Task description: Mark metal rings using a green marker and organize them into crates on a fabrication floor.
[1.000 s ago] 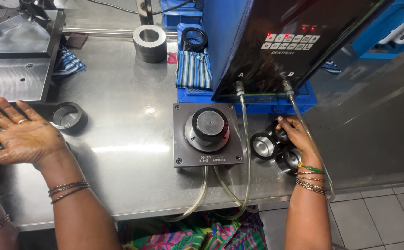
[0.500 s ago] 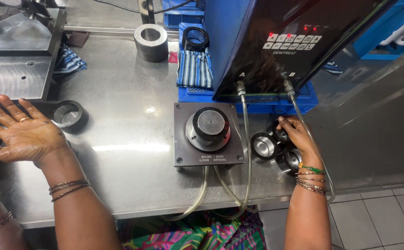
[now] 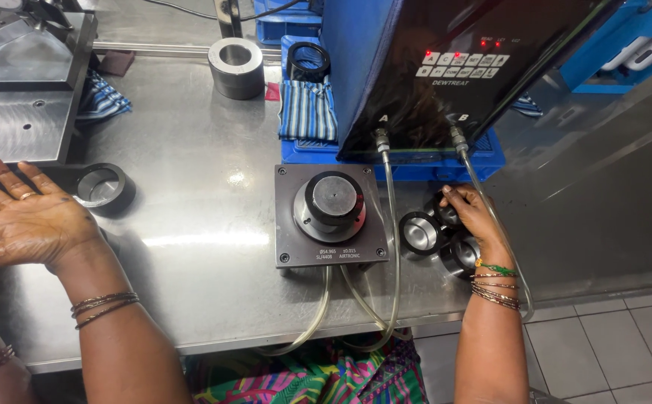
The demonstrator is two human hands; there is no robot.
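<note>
Table: a big shiny grey steel table (image 3: 191, 299) lies under both hands and under everything else here.
Machine: a tall black box with a blue side and small lit buttons (image 3: 446, 67) stands just past the right hand, leaning back. Two clear hoses (image 3: 393, 247) run down from it between the right hand and the dark plate, then drop over the table edge.
Tray: a flat blue plastic tray (image 3: 490, 153) sits under the black box, just past the right hand. A blue striped cloth (image 3: 307, 108) lies on its far left part, and a thin black ring (image 3: 309, 60) rests at the top of that cloth.
Plate: a dark square metal plate with a round grey knob on top (image 3: 331, 213) sits between the two hands, nearer the right one.
Block: a grey metal block with small holes (image 3: 12, 123) stands just past the left hand.
Left hand: the left hand (image 3: 23, 217) lies flat on the table, palm up, fingers spread wide. It holds nothing.
Thick ring: a thick grey metal ring (image 3: 236, 67) stands far past both hands.
Dark ring: a low dark metal ring (image 3: 102, 187) lies just beside the left fingers, on their right, not touching them.
Right hand: the right hand (image 3: 472, 217) is curled, with its fingertips on top of one ring. I cannot tell if it grips it tight.
Small rings: three short shiny metal rings (image 3: 421, 233) sit close together at the table's near edge. One is under the right fingers, one is just left of that hand, one is by the wrist.
</note>
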